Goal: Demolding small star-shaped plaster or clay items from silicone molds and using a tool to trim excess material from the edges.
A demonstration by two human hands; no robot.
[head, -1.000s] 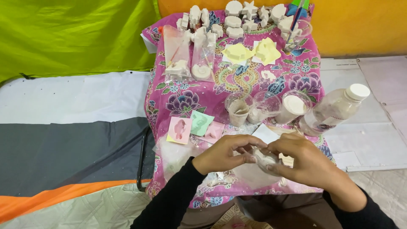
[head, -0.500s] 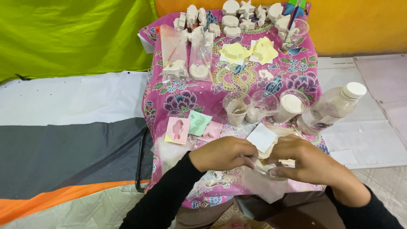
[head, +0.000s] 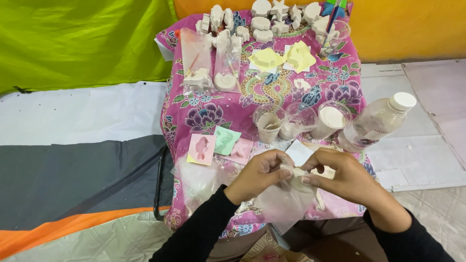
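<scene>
Small table under a pink flowered cloth (head: 204, 114), white plaster figures (head: 264, 22) along the far edge. Plastic bottle (head: 376, 122) lies at right beside 3 clear cups (head: 298, 121). Pink mould (head: 202, 148) sits left of the hands. Left hand (head: 257, 174) and right hand (head: 342, 174) both pinch shut on the top of a clear bag (head: 284, 204), hanging at the near edge. Best grip: keep the mouth bunched tight, pull evenly.
</scene>
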